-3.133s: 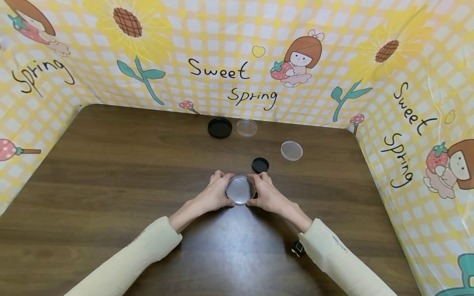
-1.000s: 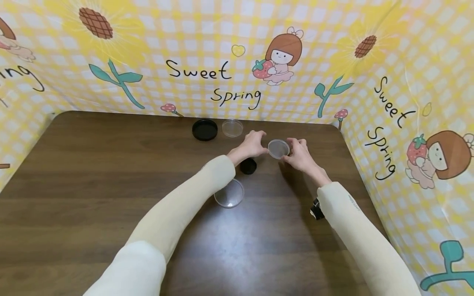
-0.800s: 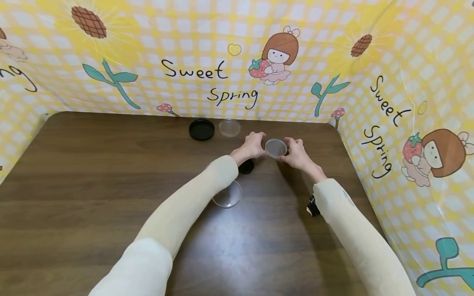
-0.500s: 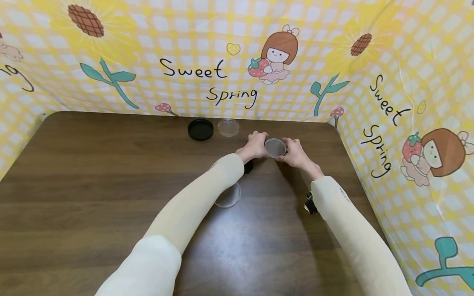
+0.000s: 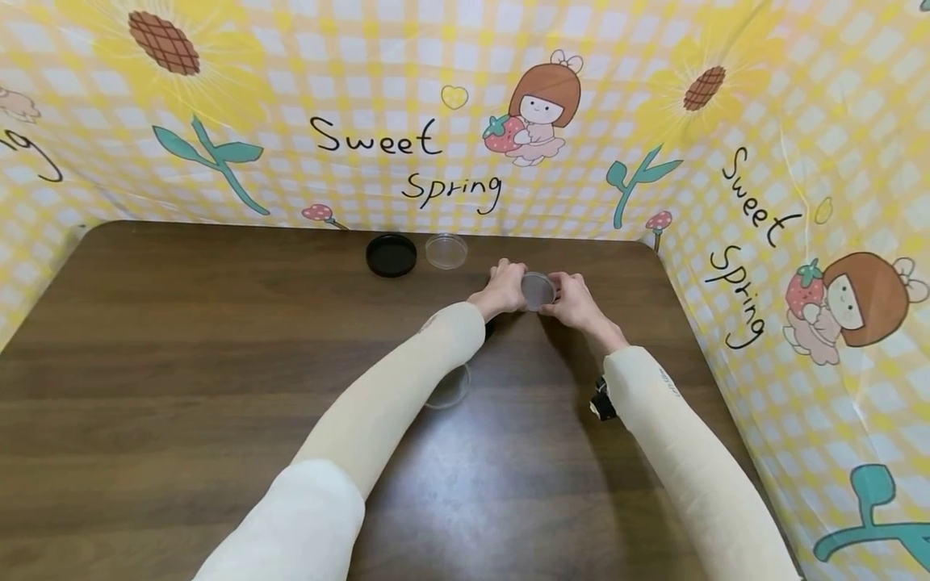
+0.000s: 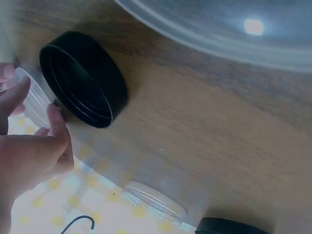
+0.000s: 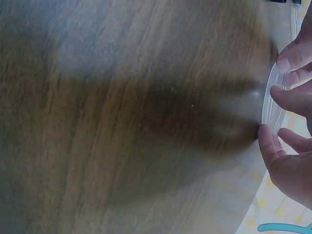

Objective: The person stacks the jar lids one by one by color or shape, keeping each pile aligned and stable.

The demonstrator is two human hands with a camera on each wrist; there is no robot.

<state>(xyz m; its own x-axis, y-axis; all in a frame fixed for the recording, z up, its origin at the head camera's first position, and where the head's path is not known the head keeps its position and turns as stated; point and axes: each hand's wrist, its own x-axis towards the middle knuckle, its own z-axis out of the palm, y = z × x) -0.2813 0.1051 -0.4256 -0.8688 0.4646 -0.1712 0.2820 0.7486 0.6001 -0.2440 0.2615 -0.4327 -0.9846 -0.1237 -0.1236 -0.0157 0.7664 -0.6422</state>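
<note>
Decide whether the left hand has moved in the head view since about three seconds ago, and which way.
Yes: judged against the large black dish at the back, the left hand has moved right and farther back.

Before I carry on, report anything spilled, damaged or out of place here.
Nothing stands out. The left hand and right hand hold a small clear dish; the black dish and another clear dish at the back sit flat. No spill or crack shows, though in the head view the left sleeve partly hides the large clear dish.
</note>
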